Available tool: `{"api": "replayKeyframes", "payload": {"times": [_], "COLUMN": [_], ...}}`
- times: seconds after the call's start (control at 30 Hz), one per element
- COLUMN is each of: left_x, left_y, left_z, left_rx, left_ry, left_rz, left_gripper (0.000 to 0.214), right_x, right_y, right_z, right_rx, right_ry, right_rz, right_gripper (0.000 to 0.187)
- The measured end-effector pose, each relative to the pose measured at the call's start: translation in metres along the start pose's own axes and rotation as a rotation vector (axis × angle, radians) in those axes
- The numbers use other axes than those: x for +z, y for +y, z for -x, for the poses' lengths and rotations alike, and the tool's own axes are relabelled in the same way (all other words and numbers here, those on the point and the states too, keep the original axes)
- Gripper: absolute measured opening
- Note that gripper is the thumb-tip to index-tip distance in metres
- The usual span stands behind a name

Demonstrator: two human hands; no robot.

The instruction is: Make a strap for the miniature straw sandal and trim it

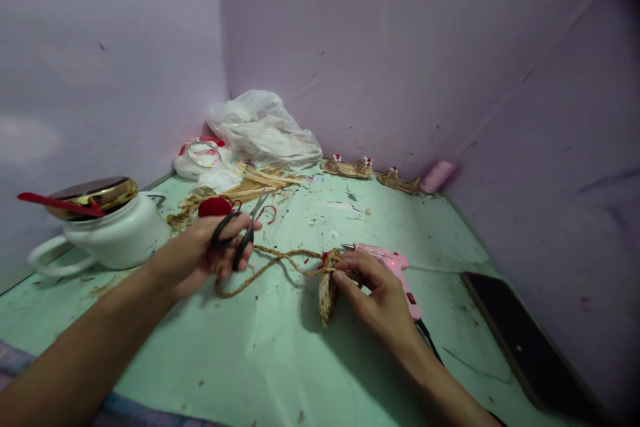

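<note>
Black-handled scissors (249,238) are in my left hand (220,247), fingers through the loops and blades pointing up and away. A brown braided cord (270,269) runs from beneath that hand to a small woven straw piece (327,290). My right hand (375,287) pinches this piece between thumb and fingers, tilted on its edge above the table. A bit of red shows at its top. Just behind my right hand lies a pink glue gun (387,257) with a small light glowing.
A white pot (113,240) with a gold lid and red stick stands left. Red yarn (215,207), straw strips (265,178) and a plastic bag (265,130) lie behind. Woven pieces (347,168) and a pink spool (437,177) line the wall; a phone (525,340) lies right.
</note>
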State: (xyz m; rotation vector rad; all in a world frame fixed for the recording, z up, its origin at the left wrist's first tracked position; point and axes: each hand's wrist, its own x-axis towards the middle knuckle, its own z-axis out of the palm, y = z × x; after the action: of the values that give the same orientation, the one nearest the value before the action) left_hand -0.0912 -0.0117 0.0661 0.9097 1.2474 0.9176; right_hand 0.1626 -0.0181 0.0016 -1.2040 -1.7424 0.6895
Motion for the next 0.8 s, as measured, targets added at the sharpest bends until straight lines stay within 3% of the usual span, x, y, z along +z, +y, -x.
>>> {"api": "replayKeyframes", "payload": {"times": [0.13, 0.2, 0.27, 0.5, 0.8], "left_x": [0.019, 0.029, 0.039, 0.061, 0.068], "left_y": [-0.030, -0.042, -0.051, -0.054, -0.055], "left_z": [0.052, 0.064, 0.065, 0.039, 0.024], "left_rx": [-0.207, -0.362, -0.431, -0.343, -0.222], "left_ry": [-0.223, -0.332, -0.354, -0.357, -0.312], "left_rz": [0.147, 0.200, 0.207, 0.162, -0.053], "left_gripper": [0.039, 0.043, 0.045, 0.040, 0.042], "right_x": [0.000, 0.000, 0.000, -0.001, 0.000], "right_y": [-0.001, -0.002, -0.003, -0.005, -0.001], "right_z": [0.001, 0.001, 0.001, 0.001, 0.001], "right_rx": [0.008, 0.010, 0.010, 0.002, -0.034], "right_ry": [0.005, 0.006, 0.006, 0.017, 0.034], "right_rz": [0.024, 0.033, 0.033, 0.038, 0.025], "right_gripper": [0.007, 0.008, 0.008, 0.007, 0.008]}}
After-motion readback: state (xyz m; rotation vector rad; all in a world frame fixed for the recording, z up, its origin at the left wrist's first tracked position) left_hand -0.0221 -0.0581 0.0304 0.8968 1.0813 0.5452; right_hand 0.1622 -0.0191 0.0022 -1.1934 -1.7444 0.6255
